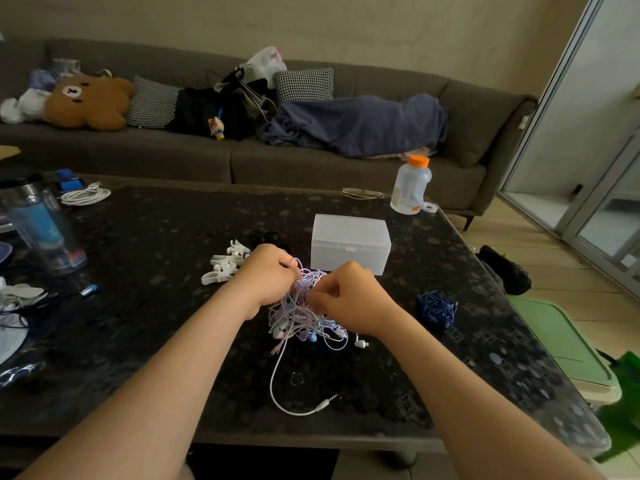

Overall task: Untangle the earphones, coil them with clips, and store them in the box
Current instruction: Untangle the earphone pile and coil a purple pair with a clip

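A tangled bundle of lilac, pink and white earphone cables [300,318] is seen at the centre of the frame, partly raised above a dark speckled stone worktop [156,244], with its lower end and several earbuds resting on the surface. The bundle is gripped from both sides. The left hand [268,277] is placed at its upper left, the fingers [288,268] curled together and clamped on a lilac loop that stands up beside the knuckles. The right hand [349,303] is set at its right side, the fingers [318,299] bent inward and pinched on thin strands.

A single white cable ending in a jack plug [325,405] is trailed from the bundle toward the lower centre of the frame, curved on the worktop. A small white earbud [361,342] is seen just below the right wrist.

A translucent white plastic box [349,247], lid closed, is stood just behind the hands, right of centre. A heap of white plastic clips [223,266] is laid just left of the left hand. A knot of dark blue earphone cable [437,306] lies well apart at the right.

A clear plastic bottle with an orange cap [411,188] is stood at the worktop's far edge, upper right. A clear tumbler with a blue insert [41,226] is placed at the left edge, and a coiled white cable [85,195] behind it. A grey sofa [311,161] with a brown bear cushion [90,102] is spread across the top of the frame
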### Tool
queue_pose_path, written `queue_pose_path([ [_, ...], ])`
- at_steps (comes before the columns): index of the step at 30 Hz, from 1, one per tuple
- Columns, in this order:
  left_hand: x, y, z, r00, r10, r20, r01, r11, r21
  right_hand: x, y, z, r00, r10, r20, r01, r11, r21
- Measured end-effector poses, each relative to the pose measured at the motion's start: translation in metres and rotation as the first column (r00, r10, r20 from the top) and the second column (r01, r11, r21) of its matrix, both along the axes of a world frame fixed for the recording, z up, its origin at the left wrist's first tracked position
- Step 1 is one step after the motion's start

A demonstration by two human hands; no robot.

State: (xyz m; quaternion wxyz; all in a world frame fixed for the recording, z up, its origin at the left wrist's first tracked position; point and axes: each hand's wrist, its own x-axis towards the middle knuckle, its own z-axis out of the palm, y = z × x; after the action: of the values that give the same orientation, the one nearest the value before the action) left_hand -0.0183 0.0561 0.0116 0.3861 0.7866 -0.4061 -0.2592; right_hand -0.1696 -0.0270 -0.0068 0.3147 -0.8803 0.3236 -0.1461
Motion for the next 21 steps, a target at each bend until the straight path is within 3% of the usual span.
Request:
queue_pose_path([
  [6,0.000,-0.001,0.000,0.999,0.009,0.037,-0.010,1.000,0.013,-0.005,0.001,0.004,1.000,-0.005,0.022,0.004,1.000,0.020],
  [9,0.003,-0.002,-0.002,0.992,-0.005,0.124,0.001,1.000,0.028,-0.009,0.002,0.015,0.978,-0.141,0.152,0.093,0.954,0.284],
  [15,0.007,-0.002,-0.003,0.942,0.049,0.332,-0.071,0.996,0.055,-0.017,-0.004,0.034,0.836,-0.340,0.430,-0.029,0.756,0.654],
  [16,0.006,-0.003,-0.003,0.937,0.047,0.346,-0.075,0.995,0.068,-0.018,-0.004,0.037,0.821,-0.380,0.427,-0.006,0.741,0.671],
  [18,0.004,-0.003,-0.004,0.921,0.029,0.388,-0.072,0.993,0.098,-0.021,-0.004,0.041,0.844,-0.388,0.371,0.107,0.799,0.592],
  [21,0.001,-0.005,-0.007,0.897,0.025,0.442,-0.082,0.991,0.108,-0.025,0.000,0.045,0.942,-0.233,0.241,0.107,0.891,0.441],
])
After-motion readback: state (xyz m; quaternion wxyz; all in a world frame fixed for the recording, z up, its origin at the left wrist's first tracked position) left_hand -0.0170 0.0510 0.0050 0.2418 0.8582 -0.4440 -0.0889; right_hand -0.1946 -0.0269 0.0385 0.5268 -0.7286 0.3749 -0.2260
